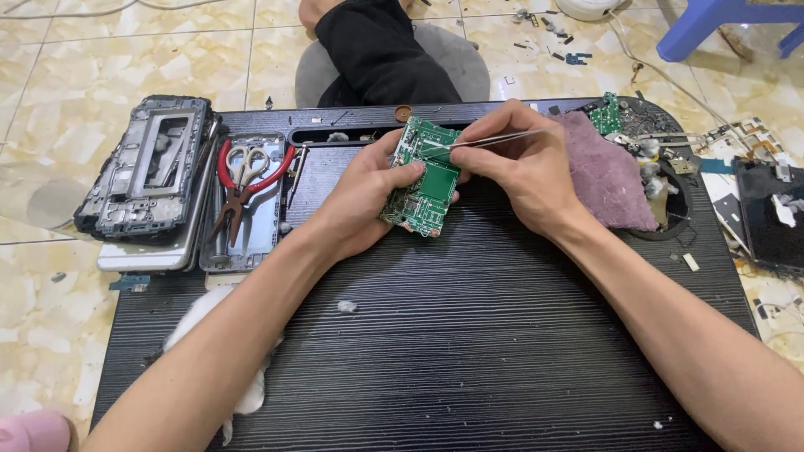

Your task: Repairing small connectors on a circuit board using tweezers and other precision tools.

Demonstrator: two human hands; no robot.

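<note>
My left hand (362,194) grips a green circuit board (425,177) by its left edge and holds it tilted above the black ribbed work board (469,335). My right hand (511,159) pinches thin metal tweezers (486,141). The tweezers' tips rest on the upper part of the circuit board. Both forearms reach in from the bottom of the view.
Red-handled pliers and scissors (243,180) lie in a phone shell at left, next to stacked phone frames (151,167). A purple cloth (605,172), another green board (606,113) and small parts sit at right. White cotton (243,368) lies near my left arm. A person's dark-clothed leg (377,50) is beyond.
</note>
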